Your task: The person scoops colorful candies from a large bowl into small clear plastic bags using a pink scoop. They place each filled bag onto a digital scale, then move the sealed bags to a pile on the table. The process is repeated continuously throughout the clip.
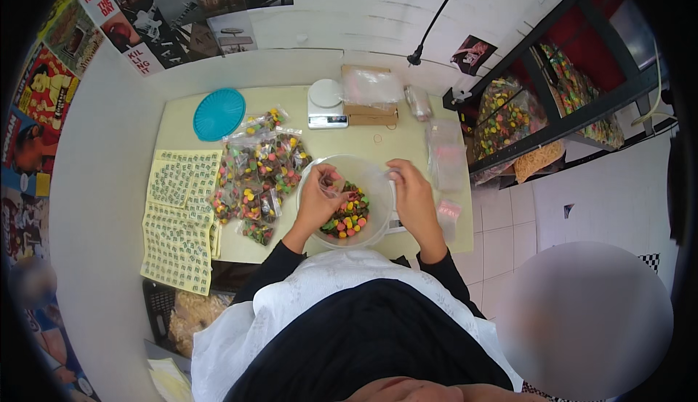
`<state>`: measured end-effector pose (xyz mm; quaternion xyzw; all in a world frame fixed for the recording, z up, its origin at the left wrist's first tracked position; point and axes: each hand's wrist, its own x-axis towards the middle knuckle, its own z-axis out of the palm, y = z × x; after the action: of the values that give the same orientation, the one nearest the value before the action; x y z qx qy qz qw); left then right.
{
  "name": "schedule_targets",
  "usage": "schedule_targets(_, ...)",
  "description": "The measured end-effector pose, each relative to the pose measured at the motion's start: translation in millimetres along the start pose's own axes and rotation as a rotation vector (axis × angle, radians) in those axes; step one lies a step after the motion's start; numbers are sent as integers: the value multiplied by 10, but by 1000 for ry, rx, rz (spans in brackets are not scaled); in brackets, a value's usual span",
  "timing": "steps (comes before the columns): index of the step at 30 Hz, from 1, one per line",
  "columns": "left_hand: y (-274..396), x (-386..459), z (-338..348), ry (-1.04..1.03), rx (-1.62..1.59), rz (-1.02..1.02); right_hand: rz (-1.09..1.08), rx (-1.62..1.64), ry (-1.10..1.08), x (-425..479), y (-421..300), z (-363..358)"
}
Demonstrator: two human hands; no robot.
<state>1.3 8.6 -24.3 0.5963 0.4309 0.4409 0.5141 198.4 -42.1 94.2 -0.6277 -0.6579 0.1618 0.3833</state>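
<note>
In front of me a translucent plastic tub holds loose round candies in brown, yellow, pink and green. My left hand is over its left side, with the fingers curled around a small clear plastic piece, a bag or a cup, with pinkish contents. Over the right rim is my right hand, thumb and forefinger close together near something whitish; whether it grips the rim or a bag is unclear. Several filled zip bags of candies are heaped left of the tub.
Yellow sticker sheets overhang the table's left edge. Behind lie a blue lid, a white kitchen scale and a cardboard box under clear bags. Flat plastic bags line the right side. A dark shelf holds large candy sacks.
</note>
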Motion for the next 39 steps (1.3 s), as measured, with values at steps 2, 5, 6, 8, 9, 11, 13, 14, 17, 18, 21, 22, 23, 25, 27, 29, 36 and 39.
schedule_targets(2, 133, 27, -54, 9, -52, -6, 28, -75, -166, -38, 188, 205)
schedule_targets(5, 139, 20, -95, 26, -64, -3, -26, -66, -301, -96, 468, 588)
schedule_targets(6, 90, 8, -86, 33, -108, 12, -28, -113, -362, -85, 496, 690)
schedule_targets(8, 4, -8, -91, 35, -98, 24, 17, -154, -517, -96, 556, 838)
schedule_targets(9, 15, -2, -86, 34, -96, 32, 39, -179, -593, -95, 594, 890)
schedule_targets(11, 42, -4, -82, 52, -102, 28, 13, -107, -635, -93, 722, 1019)
schedule_targets(13, 86, -6, -89, 65, -101, 26, 0, -54, -668, -74, 744, 1050)
schedule_targets(14, 97, -9, -92, 68, -95, 27, 1, -34, -679, -73, 756, 1055)
schedule_targets(17, 76, -6, -94, 65, -91, 36, 77, 16, -654, -48, 779, 1027)
schedule_targets(18, 66, -5, -97, 63, -91, 40, 114, 32, -636, -43, 797, 1019)
schedule_targets(21, 66, -10, -88, 60, -109, 66, 227, 170, -665, -33, 821, 1033)
schedule_targets(22, 78, -15, -90, 56, -112, 60, 269, 196, -667, -22, 816, 1030)
schedule_targets(23, 95, -26, -93, 51, -115, 54, 311, 222, -669, -10, 813, 1022)
schedule_targets(25, 209, -36, -108, 45, -128, 47, 366, 291, -637, -4, 824, 1014)
schedule_targets(27, 328, -41, -133, 42, -145, 43, 391, 380, -571, 1, 834, 1002)
schedule_targets(29, 338, -32, -182, 50, -81, 76, 425, 423, -533, 9, 838, 926)
schedule_targets(36, 436, -36, -217, 94, -7, 97, 484, 591, -348, 68, 750, 384)
schedule_targets(39, 431, -55, -168, 87, -78, 9, 485, 588, -233, 50, 790, 140)
